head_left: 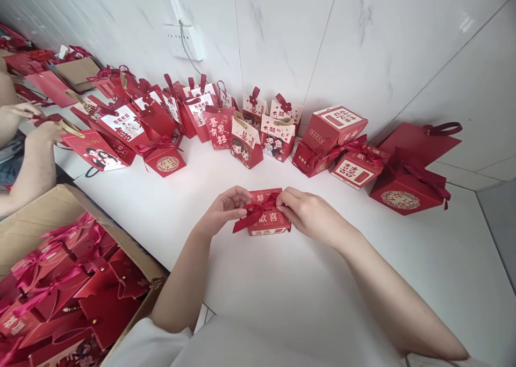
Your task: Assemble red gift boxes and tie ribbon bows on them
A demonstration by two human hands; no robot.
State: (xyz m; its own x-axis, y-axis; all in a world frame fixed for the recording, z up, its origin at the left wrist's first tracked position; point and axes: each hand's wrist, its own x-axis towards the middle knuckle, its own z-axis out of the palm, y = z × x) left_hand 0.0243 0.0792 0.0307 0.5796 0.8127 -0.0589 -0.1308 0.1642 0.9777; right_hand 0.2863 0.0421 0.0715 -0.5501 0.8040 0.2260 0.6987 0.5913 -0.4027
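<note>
A small red gift box [266,221] with gold characters stands on the white counter [306,286] in front of me. A dark red ribbon [253,215] lies across its top, one tail hanging off the left side. My left hand [224,208] pinches the ribbon at the box's left edge, fingers closed. My right hand [307,212] pinches the ribbon at the box's right edge, fingers also closed. Both hands rest on the counter beside the box.
Many red gift boxes and bags [245,136] line the white tiled wall from left to right. A cardboard carton [48,206] full of red ribboned boxes sits at lower left. Another person's arm [32,168] works at the far left. A wall socket [183,40] hangs above.
</note>
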